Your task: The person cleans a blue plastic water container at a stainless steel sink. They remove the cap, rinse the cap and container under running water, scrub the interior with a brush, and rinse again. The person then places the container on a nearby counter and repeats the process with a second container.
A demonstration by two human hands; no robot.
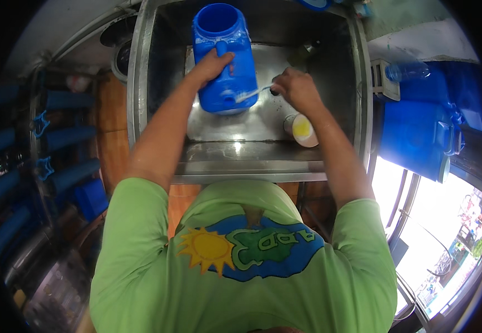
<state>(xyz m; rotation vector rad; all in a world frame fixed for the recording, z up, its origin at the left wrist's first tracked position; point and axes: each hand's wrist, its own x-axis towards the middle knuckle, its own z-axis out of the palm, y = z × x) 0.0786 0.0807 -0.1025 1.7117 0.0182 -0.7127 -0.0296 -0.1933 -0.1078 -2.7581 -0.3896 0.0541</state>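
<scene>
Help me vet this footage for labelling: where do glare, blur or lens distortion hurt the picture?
Head view: the bright opening at lower right is largely blown out; head view: the right hand and small brush look slightly blurred, perhaps by motion; head view: the sides of the steel basin bow slightly, and the picture's corners fall into black.

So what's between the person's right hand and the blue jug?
A slim, pale brush, in the head view: the right hand holds its handle, and its far end seems to touch the blue jug low down.
</scene>
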